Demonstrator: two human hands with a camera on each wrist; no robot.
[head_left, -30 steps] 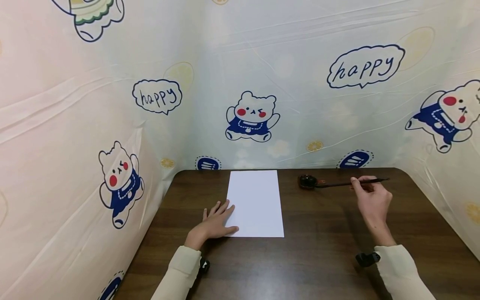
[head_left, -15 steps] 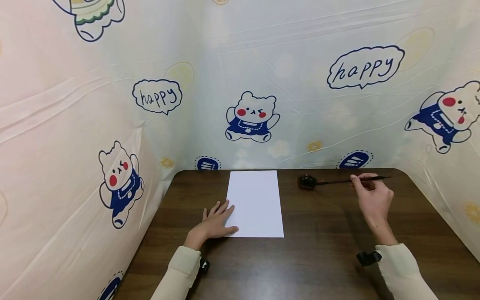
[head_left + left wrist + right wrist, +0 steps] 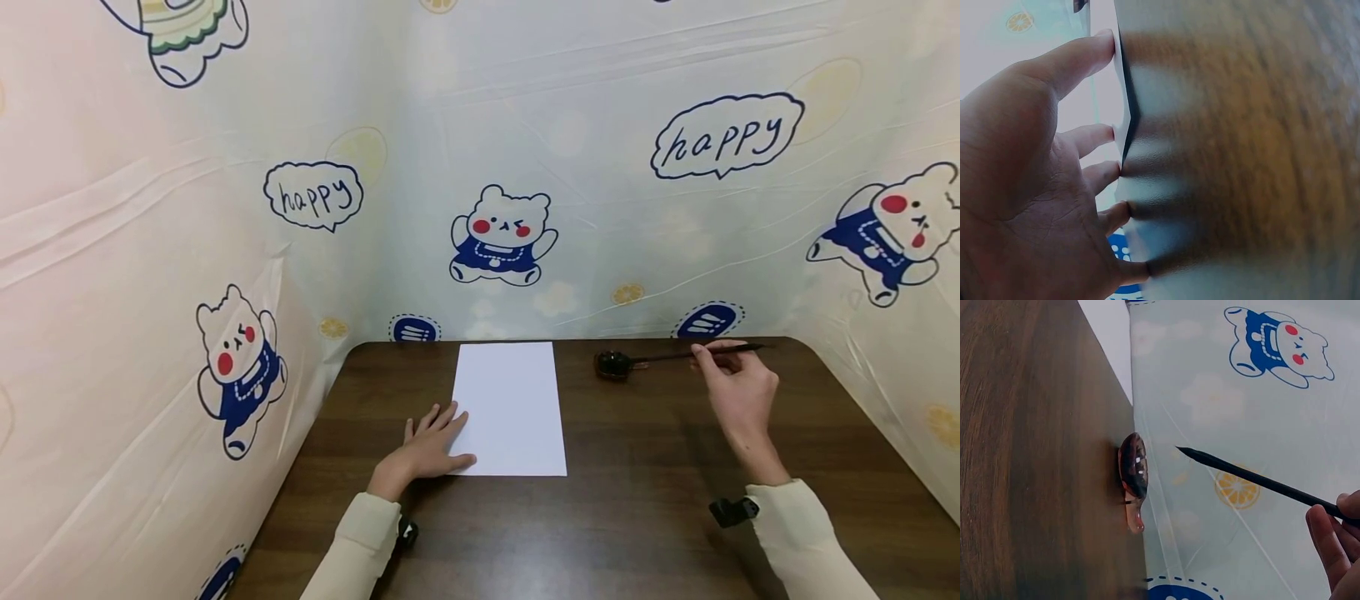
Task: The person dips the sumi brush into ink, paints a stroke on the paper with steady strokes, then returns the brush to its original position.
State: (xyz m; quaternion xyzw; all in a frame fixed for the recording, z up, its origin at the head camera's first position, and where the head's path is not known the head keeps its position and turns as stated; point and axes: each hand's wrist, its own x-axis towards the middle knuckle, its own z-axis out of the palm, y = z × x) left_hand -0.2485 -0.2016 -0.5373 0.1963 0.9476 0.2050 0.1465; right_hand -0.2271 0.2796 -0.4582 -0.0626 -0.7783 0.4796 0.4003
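In the head view my left hand lies with spread fingers on the lower left edge of a white sheet of paper. The left wrist view shows its fingertips down at the paper's edge and the table. My right hand pinches a dark, slim writing brush between thumb and fingers. The brush's pointed black tip stands in the air above a small glossy ink dish. This dish is reddish amber with dark contents and a short handle, and it sits right of the paper.
A brown wooden table carries the paper and the dish. Around its back and sides hangs a pale printed curtain with cartoon bears. Small black cameras are strapped at both wrists, below the light sleeves.
My right hand has shifted slightly up and to the left, raising the brush away from the ink dish. The left hand and the paper stay in place.
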